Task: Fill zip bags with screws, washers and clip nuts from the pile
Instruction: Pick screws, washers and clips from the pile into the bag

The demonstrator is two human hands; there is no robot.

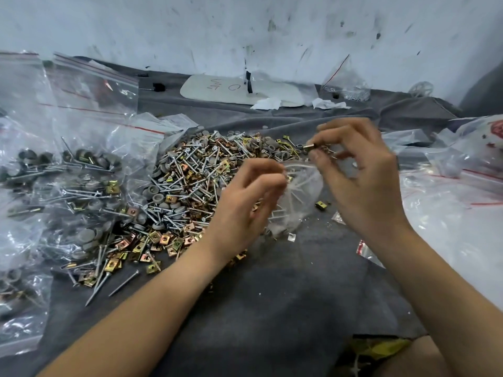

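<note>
Filling step: the left hand [245, 197] grips the zip bag [300, 197] with curled fingers, while the right hand [362, 180] pinches a small metal part [310, 145] above it. Next, it likely needs dropping inside.

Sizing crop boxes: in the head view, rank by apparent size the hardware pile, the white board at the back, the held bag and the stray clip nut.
1. hardware pile
2-3. white board and held bag: about alike; the board lies farther off
4. stray clip nut
</note>
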